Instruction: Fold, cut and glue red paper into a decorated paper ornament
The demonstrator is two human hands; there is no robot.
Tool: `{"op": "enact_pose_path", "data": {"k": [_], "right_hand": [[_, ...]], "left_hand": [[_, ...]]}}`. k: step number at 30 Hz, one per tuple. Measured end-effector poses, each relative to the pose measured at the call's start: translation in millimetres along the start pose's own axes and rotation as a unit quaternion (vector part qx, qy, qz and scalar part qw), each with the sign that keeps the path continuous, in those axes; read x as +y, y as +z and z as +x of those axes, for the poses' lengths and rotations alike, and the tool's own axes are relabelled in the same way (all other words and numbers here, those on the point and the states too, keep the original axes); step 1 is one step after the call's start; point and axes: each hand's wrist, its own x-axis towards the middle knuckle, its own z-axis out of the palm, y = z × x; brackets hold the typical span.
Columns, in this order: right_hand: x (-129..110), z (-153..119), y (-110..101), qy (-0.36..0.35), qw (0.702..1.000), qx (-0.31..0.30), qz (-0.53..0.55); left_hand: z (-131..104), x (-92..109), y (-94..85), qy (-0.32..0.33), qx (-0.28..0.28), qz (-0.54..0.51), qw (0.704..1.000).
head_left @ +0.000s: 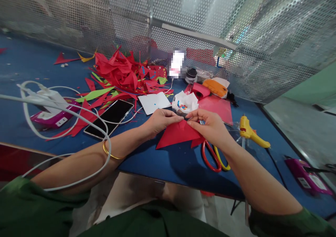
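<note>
A folded red paper piece is held between both hands above the blue table, near its front edge. My left hand pinches its top edge with thumb and fingers. At the right of that edge, my right hand is closed on the same paper, fingertips close to those of the left. Just behind the hands stands a small white-lined bowl with tiny coloured pieces in it. Scissors with red and yellow handles lie below my right hand, their blades hidden.
Red scraps heap at the back left. A black phone, white cables and a purple power strip lie left. A yellow glue gun and another purple strip lie right. A metal mesh stands behind.
</note>
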Motion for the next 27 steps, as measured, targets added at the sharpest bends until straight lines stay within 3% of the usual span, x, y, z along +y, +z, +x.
{"op": "enact_pose_path", "data": {"k": [12, 15, 18, 22, 25, 27], "right_hand": [[-5, -1, 2, -0.019, 0.999, 0.025, -0.014], [-5, 2, -13, -0.042, 0.998, 0.052, -0.013], [-4, 7, -35, -0.045, 0.996, 0.074, 0.002], [3, 9, -46, -0.004, 0.995, -0.057, 0.085], [8, 5, -41, 0.035, 0.977, -0.154, 0.144], [10, 2, -37, 0.067, 0.967, -0.176, 0.174]], "left_hand": [[0, 1, -1.0, -0.032, -0.044, -0.035, 0.998], [0, 5, -4.1, -0.020, -0.053, -0.035, 0.998], [0, 11, -9.9, -0.002, -0.103, -0.015, 0.995], [2, 16, -18.1, 0.041, -0.167, -0.002, 0.985], [5, 17, -23.6, 0.060, -0.177, 0.011, 0.982], [7, 18, -27.0, 0.060, -0.169, 0.042, 0.983]]}}
